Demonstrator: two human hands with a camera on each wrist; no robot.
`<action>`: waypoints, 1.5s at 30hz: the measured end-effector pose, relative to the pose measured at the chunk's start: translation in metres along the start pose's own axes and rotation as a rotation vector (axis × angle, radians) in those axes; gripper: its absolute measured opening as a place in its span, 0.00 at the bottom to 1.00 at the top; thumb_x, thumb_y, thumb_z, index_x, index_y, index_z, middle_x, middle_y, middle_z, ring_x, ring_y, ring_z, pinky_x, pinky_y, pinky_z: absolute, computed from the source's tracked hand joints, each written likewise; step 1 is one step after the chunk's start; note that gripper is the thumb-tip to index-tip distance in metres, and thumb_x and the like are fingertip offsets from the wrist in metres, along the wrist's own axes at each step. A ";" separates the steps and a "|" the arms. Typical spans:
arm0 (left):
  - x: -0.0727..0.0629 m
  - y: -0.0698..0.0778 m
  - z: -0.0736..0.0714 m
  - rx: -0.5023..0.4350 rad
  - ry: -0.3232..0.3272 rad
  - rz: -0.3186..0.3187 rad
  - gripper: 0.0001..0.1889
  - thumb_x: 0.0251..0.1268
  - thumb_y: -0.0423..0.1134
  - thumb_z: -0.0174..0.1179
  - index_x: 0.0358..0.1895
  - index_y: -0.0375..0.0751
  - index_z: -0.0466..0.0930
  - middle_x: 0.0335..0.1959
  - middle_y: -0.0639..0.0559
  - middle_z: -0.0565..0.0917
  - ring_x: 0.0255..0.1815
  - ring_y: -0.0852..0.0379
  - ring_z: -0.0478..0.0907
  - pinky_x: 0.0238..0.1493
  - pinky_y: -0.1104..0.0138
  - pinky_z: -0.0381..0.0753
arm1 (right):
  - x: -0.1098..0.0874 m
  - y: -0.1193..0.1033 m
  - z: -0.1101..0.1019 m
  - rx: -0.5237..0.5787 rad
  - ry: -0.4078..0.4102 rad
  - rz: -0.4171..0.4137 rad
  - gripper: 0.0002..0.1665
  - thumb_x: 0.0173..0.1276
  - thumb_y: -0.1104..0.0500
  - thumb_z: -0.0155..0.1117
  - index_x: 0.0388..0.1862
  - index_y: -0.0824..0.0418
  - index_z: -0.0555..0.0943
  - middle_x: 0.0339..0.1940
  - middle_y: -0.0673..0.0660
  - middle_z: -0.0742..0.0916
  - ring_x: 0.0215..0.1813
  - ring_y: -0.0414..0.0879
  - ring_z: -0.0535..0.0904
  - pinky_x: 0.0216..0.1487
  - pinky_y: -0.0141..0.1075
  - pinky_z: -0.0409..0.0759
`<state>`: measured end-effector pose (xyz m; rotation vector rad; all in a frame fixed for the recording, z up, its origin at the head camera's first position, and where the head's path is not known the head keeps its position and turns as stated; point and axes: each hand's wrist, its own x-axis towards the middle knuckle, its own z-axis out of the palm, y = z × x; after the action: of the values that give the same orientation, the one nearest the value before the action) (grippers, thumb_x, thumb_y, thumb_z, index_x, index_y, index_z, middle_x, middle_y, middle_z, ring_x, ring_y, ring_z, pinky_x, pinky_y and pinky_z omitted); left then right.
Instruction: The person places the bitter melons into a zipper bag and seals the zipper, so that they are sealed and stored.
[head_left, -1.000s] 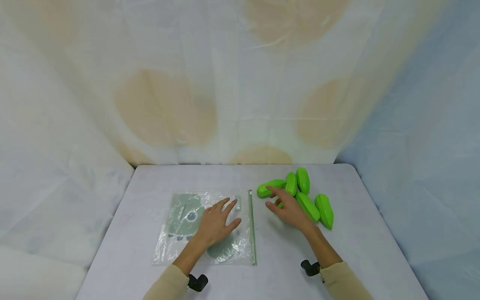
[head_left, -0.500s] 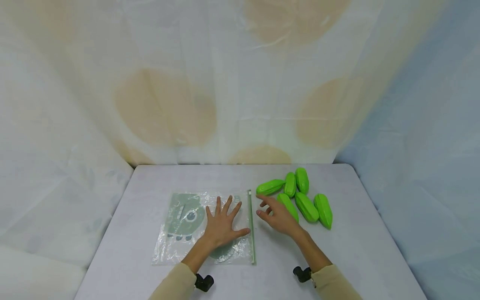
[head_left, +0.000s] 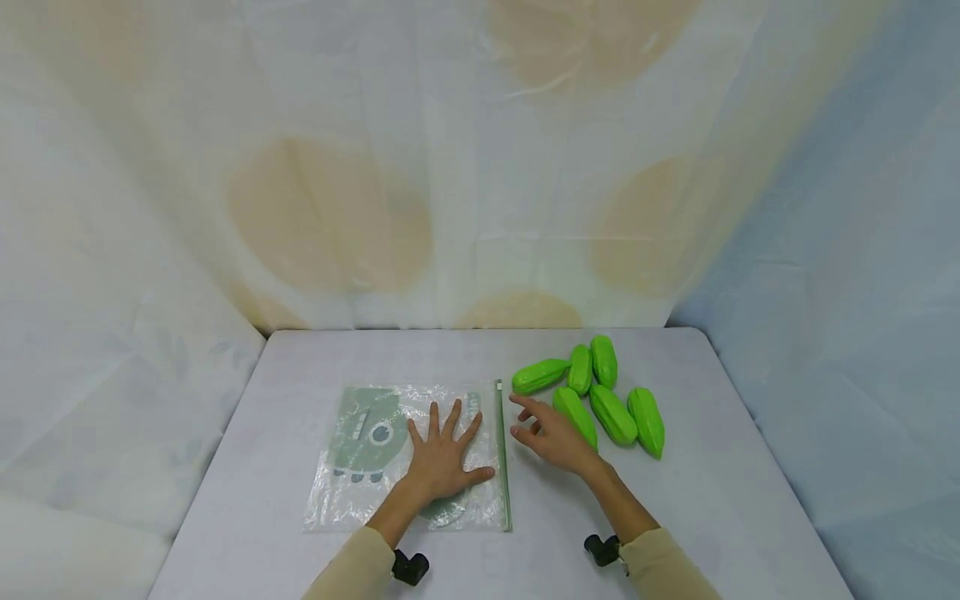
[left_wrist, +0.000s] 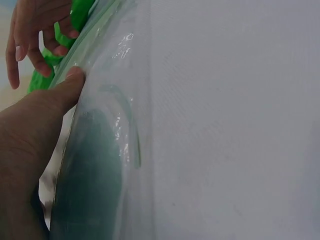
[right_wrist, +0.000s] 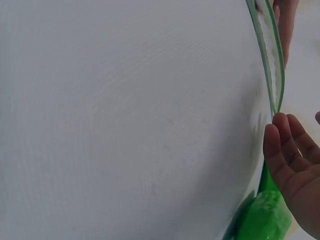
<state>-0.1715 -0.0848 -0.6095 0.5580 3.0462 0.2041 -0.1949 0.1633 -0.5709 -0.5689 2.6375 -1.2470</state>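
Shifted leftward, the right hand (head_left: 553, 435) bends loosely beside six long green pods (head_left: 612, 414) toward the far-right corner of the table (head_left: 720, 492); I see the left hand (head_left: 437, 463) spread on a clear plastic bag (head_left: 370, 433) nearer the left edge.

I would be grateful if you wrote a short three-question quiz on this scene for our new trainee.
1. True or false: the left hand rests spread out on the clear bag.

2. Multiple choice: how many green objects lie on the table?
A) four
B) six
C) nine

3. Short answer: what, if anything, does the right hand hold?

Key:
1. True.
2. B.
3. Nothing; in the head view it is near the bag's green strip, beside the green objects.
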 end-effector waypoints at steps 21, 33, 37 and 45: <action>-0.005 -0.005 0.004 -0.010 -0.051 0.020 0.44 0.67 0.76 0.38 0.81 0.58 0.53 0.83 0.44 0.47 0.81 0.30 0.36 0.67 0.25 0.37 | 0.003 0.008 0.009 -0.050 -0.060 0.020 0.32 0.74 0.47 0.62 0.74 0.52 0.71 0.53 0.57 0.83 0.44 0.43 0.79 0.44 0.40 0.80; -0.006 -0.005 0.010 0.009 -0.020 0.018 0.44 0.68 0.76 0.38 0.82 0.57 0.52 0.83 0.45 0.47 0.81 0.33 0.37 0.68 0.26 0.38 | 0.007 0.008 0.016 -0.156 -0.136 0.004 0.30 0.72 0.49 0.64 0.70 0.53 0.75 0.52 0.57 0.76 0.44 0.43 0.73 0.44 0.40 0.77; -0.005 -0.006 0.014 0.001 -0.006 0.015 0.45 0.67 0.76 0.38 0.82 0.57 0.52 0.83 0.46 0.47 0.82 0.33 0.36 0.69 0.27 0.37 | 0.009 0.008 0.020 -0.201 -0.136 0.003 0.27 0.71 0.50 0.65 0.68 0.53 0.78 0.51 0.56 0.75 0.42 0.43 0.72 0.44 0.41 0.77; -0.005 -0.010 0.017 0.057 0.026 0.020 0.45 0.66 0.78 0.37 0.81 0.58 0.54 0.83 0.47 0.49 0.81 0.33 0.40 0.69 0.27 0.41 | 0.012 0.014 0.025 -0.290 -0.134 -0.016 0.25 0.70 0.52 0.67 0.66 0.51 0.79 0.48 0.54 0.73 0.38 0.41 0.72 0.41 0.37 0.76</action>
<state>-0.1696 -0.0941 -0.6276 0.5942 3.0812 0.1257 -0.2024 0.1489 -0.5977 -0.6909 2.7191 -0.8022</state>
